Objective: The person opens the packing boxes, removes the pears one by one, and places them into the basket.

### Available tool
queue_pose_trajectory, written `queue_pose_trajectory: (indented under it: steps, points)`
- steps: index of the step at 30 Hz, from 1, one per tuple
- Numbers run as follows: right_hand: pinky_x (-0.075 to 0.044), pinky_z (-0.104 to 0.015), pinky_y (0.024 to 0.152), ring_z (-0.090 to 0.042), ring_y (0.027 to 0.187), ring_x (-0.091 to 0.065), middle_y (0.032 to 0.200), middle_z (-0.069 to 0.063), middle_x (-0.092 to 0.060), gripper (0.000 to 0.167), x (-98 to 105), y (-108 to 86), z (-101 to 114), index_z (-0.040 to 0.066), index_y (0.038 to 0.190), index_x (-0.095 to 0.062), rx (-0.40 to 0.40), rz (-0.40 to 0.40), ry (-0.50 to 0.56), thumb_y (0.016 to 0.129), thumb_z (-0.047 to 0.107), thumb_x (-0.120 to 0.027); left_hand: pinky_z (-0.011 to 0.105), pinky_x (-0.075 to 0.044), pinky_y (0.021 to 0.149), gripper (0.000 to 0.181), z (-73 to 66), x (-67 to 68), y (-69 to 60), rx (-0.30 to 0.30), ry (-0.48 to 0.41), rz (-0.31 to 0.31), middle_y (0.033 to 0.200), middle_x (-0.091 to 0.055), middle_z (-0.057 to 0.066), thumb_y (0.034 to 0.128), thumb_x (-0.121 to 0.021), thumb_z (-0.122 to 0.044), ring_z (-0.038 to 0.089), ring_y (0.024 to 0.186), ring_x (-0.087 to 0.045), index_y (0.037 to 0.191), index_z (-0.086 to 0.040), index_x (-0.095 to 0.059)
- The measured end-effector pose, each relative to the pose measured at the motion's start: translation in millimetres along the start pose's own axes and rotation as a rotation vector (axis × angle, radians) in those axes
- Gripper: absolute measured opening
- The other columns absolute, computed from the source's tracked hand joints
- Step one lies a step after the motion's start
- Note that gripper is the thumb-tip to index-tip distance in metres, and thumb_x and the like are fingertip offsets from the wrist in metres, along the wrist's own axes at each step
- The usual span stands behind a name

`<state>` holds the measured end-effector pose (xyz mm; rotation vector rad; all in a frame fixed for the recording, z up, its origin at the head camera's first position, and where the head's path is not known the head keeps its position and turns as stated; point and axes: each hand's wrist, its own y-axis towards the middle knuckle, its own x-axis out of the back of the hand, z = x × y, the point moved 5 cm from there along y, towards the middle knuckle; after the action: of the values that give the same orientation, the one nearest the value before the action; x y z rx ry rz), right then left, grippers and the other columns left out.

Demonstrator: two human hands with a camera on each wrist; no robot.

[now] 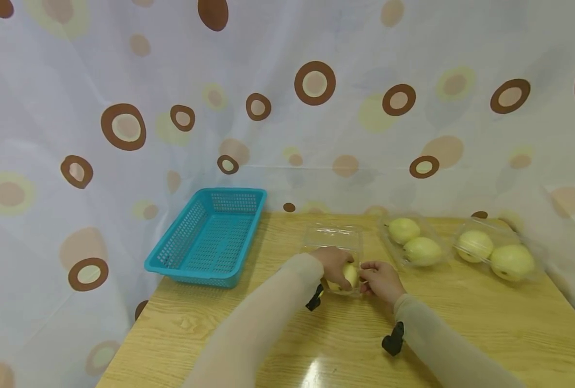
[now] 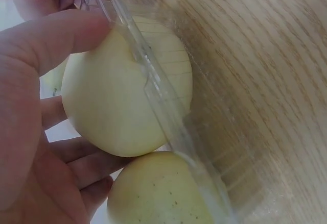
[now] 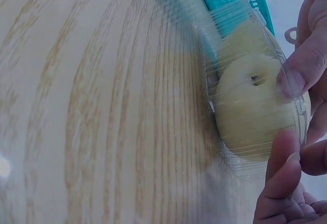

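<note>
A clear plastic clamshell box [image 1: 333, 235] lies with its lid folded back, at the middle of the table. Inside are two yellow pears, side by side. My left hand [image 1: 334, 264] reaches in from above and grips one pear [image 2: 127, 101], thumb on the near side and fingers round the far side. The second pear [image 2: 158, 193], with small dark specks, touches the first. At the box's right end, my right hand [image 1: 380, 280] pinches the plastic rim [image 3: 300, 114] between thumb and fingertip. In the head view the left hand hides much of the pears.
A blue plastic basket [image 1: 253, 237] stands at the table's left. Two more clear boxes lie to the right, one with a pair of pears [image 1: 422, 251], the other with a pair too [image 1: 512, 262]. Behind the wooden table [image 1: 336, 350] hangs a spotted curtain [image 1: 277, 64].
</note>
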<state>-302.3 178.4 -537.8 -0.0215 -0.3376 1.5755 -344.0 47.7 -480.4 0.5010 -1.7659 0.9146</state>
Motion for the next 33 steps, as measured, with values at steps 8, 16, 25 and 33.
queue_pose_trajectory:
  steps: [8,16,25,33]
  points:
    - [-0.052,-0.029,0.059,-0.015,0.064,-0.062,0.085,-0.008,-0.065,0.038,-1.2,-1.6,0.2,-0.008,0.129,-0.047,0.002,-0.01,0.009,0.097,0.012,-0.051,0.023,-0.046,0.071,0.078,3.8,-4.1,7.0,0.044,-0.015,0.004,0.114,-0.059,-0.01,0.0721,-0.077,-0.053,0.006,0.086,-0.054,0.141,-0.029,-0.048]
    - [-0.052,-0.031,0.06,-0.015,0.064,-0.062,0.084,-0.008,-0.065,0.037,-1.4,-5.5,3.2,-0.008,0.128,-0.047,-0.009,-0.014,0.01,0.098,0.012,-0.051,0.022,-0.047,0.07,0.077,0.0,-0.4,2.3,0.009,-0.013,-0.004,0.113,-0.06,-0.009,0.073,-0.078,-0.05,0.006,0.086,-0.054,0.14,-0.026,-0.049]
    - [-0.052,-0.029,0.06,-0.014,0.064,-0.062,0.084,-0.008,-0.065,0.038,-1.8,-5.7,4.2,-0.009,0.129,-0.047,-0.006,-0.02,0.001,0.098,0.012,-0.052,0.021,-0.047,0.073,0.078,-0.9,1.4,0.4,-0.046,0.028,-0.04,0.118,-0.06,-0.008,0.074,-0.077,-0.05,0.006,0.09,-0.055,0.142,-0.024,-0.048]
    - [-0.052,-0.029,0.061,-0.015,0.066,-0.062,0.09,-0.009,-0.064,0.038,0.0,-2.4,0.8,-0.007,0.13,-0.046,-0.008,-0.012,0.013,0.099,0.015,-0.051,0.02,-0.046,0.074,0.082,0.1,4.1,3.0,-0.099,0.046,-0.063,0.127,-0.056,-0.007,0.0746,-0.078,-0.049,0.007,0.098,-0.055,0.144,-0.023,-0.044]
